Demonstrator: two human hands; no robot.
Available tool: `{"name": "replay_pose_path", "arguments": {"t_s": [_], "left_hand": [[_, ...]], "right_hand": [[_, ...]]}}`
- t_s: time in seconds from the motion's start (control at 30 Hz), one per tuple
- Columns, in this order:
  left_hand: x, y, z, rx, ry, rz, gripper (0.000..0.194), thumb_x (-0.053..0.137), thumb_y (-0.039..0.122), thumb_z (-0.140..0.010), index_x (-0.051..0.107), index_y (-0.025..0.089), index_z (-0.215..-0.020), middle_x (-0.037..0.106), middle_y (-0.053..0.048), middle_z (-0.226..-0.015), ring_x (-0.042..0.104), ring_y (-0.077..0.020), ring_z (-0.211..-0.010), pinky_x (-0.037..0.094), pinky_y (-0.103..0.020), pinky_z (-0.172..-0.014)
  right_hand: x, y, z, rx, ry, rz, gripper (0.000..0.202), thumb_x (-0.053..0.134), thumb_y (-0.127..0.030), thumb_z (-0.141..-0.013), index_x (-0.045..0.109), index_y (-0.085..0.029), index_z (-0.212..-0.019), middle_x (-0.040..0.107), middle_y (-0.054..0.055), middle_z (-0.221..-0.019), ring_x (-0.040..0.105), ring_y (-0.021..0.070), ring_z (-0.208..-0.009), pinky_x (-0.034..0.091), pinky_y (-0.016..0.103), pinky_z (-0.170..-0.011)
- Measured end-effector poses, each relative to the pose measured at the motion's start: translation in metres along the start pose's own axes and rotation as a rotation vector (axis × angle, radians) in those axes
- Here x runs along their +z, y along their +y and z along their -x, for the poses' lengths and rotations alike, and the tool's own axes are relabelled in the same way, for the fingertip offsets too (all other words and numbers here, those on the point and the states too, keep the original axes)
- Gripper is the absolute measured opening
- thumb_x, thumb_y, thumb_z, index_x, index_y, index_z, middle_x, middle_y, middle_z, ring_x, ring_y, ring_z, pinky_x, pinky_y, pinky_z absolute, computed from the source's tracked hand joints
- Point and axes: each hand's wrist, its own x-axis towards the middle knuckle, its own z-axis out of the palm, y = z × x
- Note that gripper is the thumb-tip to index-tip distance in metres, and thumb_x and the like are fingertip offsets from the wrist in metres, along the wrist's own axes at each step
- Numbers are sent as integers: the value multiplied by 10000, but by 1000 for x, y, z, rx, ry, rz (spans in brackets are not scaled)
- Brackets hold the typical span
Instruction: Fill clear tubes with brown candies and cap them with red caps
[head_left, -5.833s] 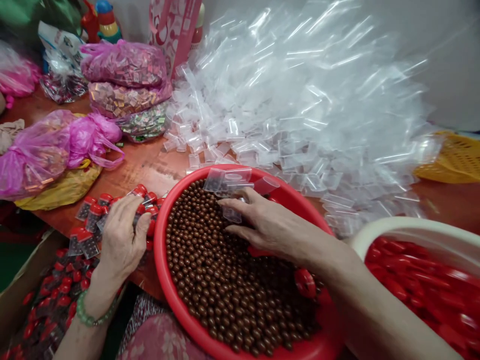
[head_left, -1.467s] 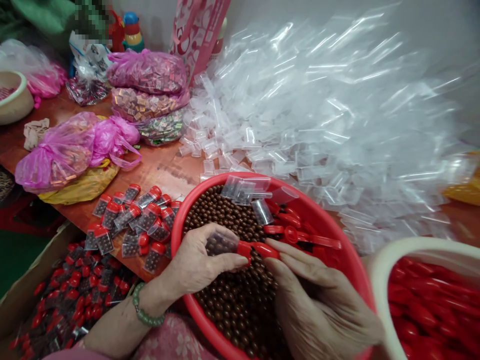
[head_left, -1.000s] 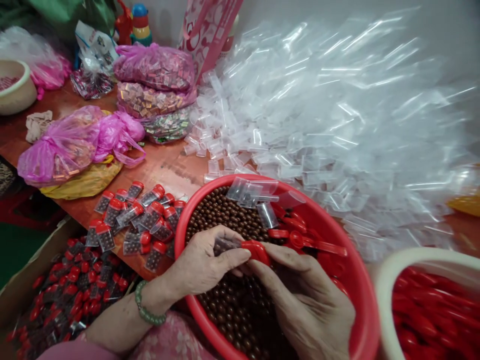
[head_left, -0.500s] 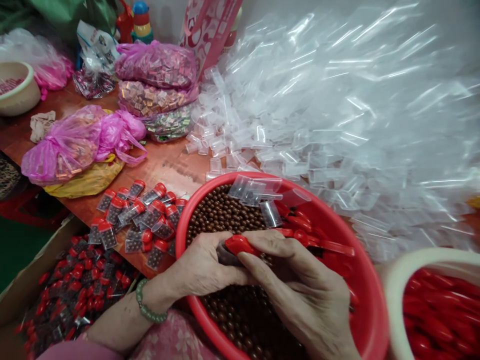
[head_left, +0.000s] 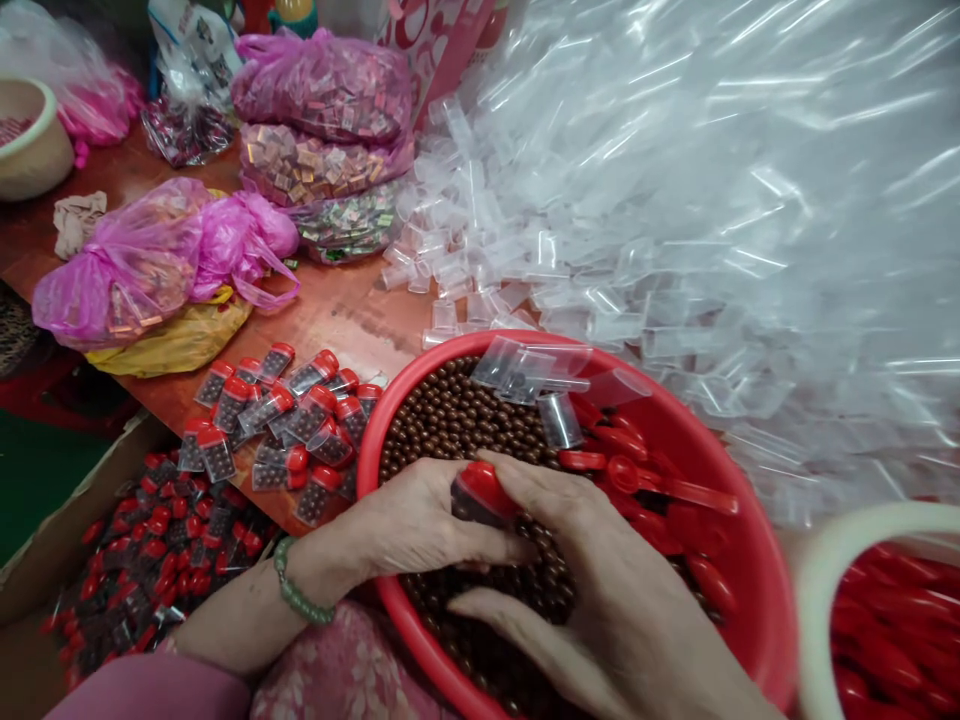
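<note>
My left hand (head_left: 409, 515) is closed round a small clear container with a red cap (head_left: 484, 490), dark inside. Above it, my right hand (head_left: 607, 570) has its thumb spread away from the fingers, and its index finger touches the red cap. Both hands are over a red basin (head_left: 369, 450) of brown chocolate balls (head_left: 442, 415). Inside the basin, several clear plastic tubes (head_left: 559, 420) lie on the balls at the far side. Red plastic caps (head_left: 622, 440), some with long handles, fill its right part.
A large heap of clear tubes (head_left: 600, 270) spreads behind the basin. Filled red-capped containers (head_left: 307, 415) lie on the table at left, above a cardboard box (head_left: 75, 510) of more. A cream tub (head_left: 814, 600) of red parts stands right. Pink bags (head_left: 322, 90) sit at the back.
My right thumb has come away from the red cap and the right hand has opened. The cap now sits upright on the container in my left hand. The view has shifted slightly.
</note>
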Motion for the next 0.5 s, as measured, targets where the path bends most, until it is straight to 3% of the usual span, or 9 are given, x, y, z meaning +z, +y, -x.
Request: {"name": "replay_pose_path", "arguments": {"t_s": [0.1, 0.2, 0.4, 0.5], "left_hand": [[0, -1, 0, -73, 18, 103, 427, 914, 413, -542, 648, 130, -720, 568, 54, -592, 508, -88, -568, 439, -238, -620], [3, 1, 0, -47, 8, 197, 465, 938, 435, -491, 675, 122, -712, 615, 31, -670, 557, -104, -689, 475, -258, -771], [2, 10, 4, -94, -137, 81, 507, 837, 608, -616, 647, 142, -686, 619, 10, -651, 563, -106, -633, 476, -249, -725], [2, 8, 3, -107, -198, 171, 658, 644, 797, -686, 652, 140, -645, 640, -38, -626, 611, -139, -627, 508, -264, -719]], "right_hand": [[12, 0, -1, -30, 53, 187, 613, 584, -505, -899, 432, -105, -1338, 679, 207, -1091, 665, 343, -997, 544, 490, -808], [21, 0, -3, -62, 114, 250, 540, 581, -358, -883, 416, -116, -1336, 689, 173, -1001, 670, 318, -917, 516, 491, -821], [16, 0, -1, 5, 200, 74, 570, 600, -278, -793, 424, -173, -1325, 641, 113, -965, 644, 276, -830, 528, 417, -705], [13, -1, 4, 57, 201, 25, 600, 638, -278, -792, 416, -162, -1338, 636, 129, -1002, 650, 272, -840, 539, 392, -690]]}}
